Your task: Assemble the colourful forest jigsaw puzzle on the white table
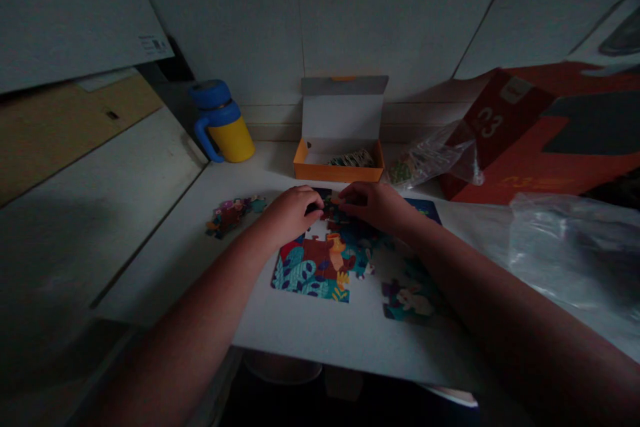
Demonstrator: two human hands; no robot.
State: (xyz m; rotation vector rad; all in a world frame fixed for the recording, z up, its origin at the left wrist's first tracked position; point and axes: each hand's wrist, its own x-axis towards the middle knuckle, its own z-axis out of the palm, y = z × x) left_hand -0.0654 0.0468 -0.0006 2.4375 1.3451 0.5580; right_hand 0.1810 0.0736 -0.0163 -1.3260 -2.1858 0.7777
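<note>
A partly joined jigsaw puzzle (pixel 310 270) lies on the white table, showing a brown animal among blue-green leaves. Gaps of bare table show inside its outline. At its upper part, my left hand (pixel 295 210) is bent with thumb and fingers close together; what they hold, if anything, is too dark to see. Just across from it, my right hand (pixel 373 203) pinches at a small dark jigsaw piece (pixel 337 201) between the two hands. A separate joined section with a white rabbit (pixel 413 300) lies under my right forearm, partly hidden. Loose jigsaw pieces (pixel 233 213) are heaped left of my left hand.
Behind the puzzle stands an open orange box (pixel 337 172) with more pieces inside. A blue and yellow mug (pixel 230 130) is at the back left. On the right are a clear plastic bag (pixel 425 157), a large red box (pixel 500 147) and crumpled plastic (pixel 570 253).
</note>
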